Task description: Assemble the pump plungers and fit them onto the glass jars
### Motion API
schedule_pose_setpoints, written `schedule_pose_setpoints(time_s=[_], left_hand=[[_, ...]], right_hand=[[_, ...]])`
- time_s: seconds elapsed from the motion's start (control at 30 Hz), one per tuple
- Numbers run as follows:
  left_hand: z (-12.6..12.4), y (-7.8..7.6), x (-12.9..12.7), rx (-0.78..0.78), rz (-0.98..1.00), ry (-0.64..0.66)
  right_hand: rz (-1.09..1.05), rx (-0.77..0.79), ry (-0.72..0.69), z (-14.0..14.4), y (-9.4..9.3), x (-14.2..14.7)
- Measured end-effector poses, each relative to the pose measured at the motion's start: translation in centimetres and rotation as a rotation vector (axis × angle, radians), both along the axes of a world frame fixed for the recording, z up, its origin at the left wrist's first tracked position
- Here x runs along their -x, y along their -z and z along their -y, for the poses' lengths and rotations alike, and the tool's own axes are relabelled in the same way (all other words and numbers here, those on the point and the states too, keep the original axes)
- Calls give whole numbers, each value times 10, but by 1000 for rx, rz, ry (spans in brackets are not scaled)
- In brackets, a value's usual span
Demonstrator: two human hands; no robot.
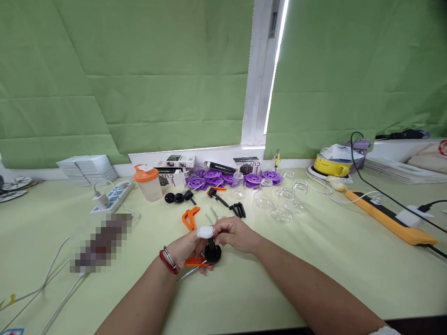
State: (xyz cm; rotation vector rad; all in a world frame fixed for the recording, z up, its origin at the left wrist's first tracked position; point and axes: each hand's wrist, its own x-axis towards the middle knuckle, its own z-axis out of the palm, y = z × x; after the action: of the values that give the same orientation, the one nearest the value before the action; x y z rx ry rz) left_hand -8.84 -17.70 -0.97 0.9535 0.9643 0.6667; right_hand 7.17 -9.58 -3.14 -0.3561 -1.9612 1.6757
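My left hand (pixel 186 249) is closed around a black round part with an upright stem (pixel 213 254), held just above the table. A white wrap (pixel 205 232) covers its thumb. An orange handle piece (pixel 195 262) and a thin metal rod (pixel 188 273) stick out by the same hand; whether they join the black part I cannot tell. Thumb and forefinger of my right hand (pixel 235 234) pinch together at the stem's top, hiding what is between them. Beyond the hands lie orange handles (pixel 190 217), short black pieces (pixel 238 210) and small metal pieces (pixel 213 212).
Behind are purple spoked discs (pixel 213 176), clear glass-like cups (pixel 264 199), black knobs (pixel 173 198) and boxes (pixel 247 164). An orange-lidded cup (pixel 148 184) and a white power strip (pixel 115 197) stand left. An orange power strip (pixel 387 218) with cables lies right.
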Motion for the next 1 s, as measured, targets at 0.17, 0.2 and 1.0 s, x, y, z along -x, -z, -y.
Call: schedule_pose_setpoints(time_s=[0.17, 0.2, 1.0], left_hand=[[0, -1, -1, -9, -10, 1], [0, -1, -1, -3, -17, -3], [-2, 4, 2, 53, 4, -19]], right_hand=[[7, -9, -9, 0, -1, 0], [7, -5, -9, 1, -2, 0], [-25, -61, 28, 6, 1, -1]])
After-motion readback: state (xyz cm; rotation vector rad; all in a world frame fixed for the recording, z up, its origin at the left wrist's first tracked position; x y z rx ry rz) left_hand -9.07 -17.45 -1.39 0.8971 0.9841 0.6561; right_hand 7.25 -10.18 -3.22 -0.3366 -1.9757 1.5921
